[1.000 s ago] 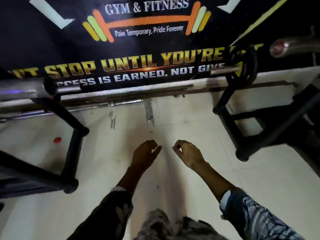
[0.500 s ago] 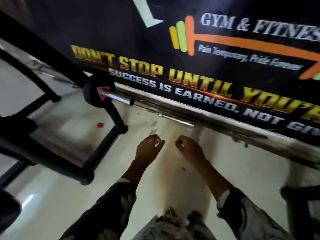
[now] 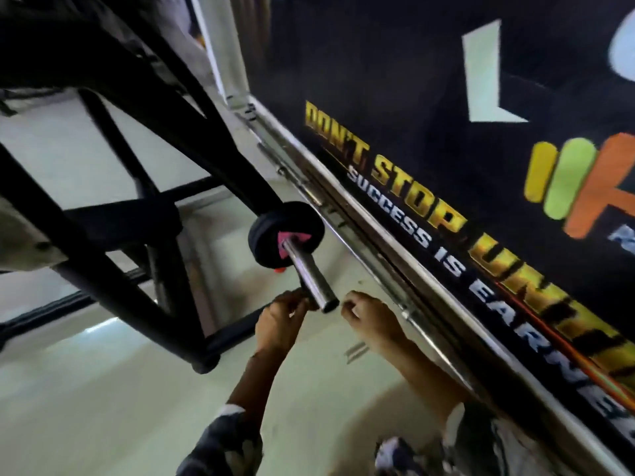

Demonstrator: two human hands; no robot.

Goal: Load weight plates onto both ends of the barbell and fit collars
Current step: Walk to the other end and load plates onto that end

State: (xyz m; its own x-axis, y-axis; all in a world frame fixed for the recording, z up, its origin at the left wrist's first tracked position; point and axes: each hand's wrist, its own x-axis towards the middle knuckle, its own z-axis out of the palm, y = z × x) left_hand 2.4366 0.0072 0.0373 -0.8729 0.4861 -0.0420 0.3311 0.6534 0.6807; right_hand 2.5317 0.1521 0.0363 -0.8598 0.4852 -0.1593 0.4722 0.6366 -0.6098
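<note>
1. two black tubes of the rack frame point(image 3: 113, 235) fill the left of the view, sloping down to a rubber foot on the pale floor point(image 3: 86, 407); the open floor on that side is the free room for carrying plates in.
2. one small black weight plate point(image 3: 271, 231) with a pink hub mark sits on the barbell sleeve point(image 3: 309, 273), pushed up against the frame. no collar shows outboard of it, so that step looks undone.
3. the sleeve is bare polished steel, stiff and likely slick; its open end points toward the person, leaving a short run of bare bar for another plate or a collar. plates are best held by the rim, and they will be heavy and hard.
4. the left hand point(image 3: 278, 324) is loosely curled just under the sleeve's end; whether it touches the sleeve or holds anything i cannot tell.
5. the right hand point(image 3: 367, 317) is half closed, just beside the end, with nothing visible in it.
6. right of the hands a steel rail point(image 3: 378, 242) and the gym banner point(image 3: 446, 132) stand close, so room there is tight.
</note>
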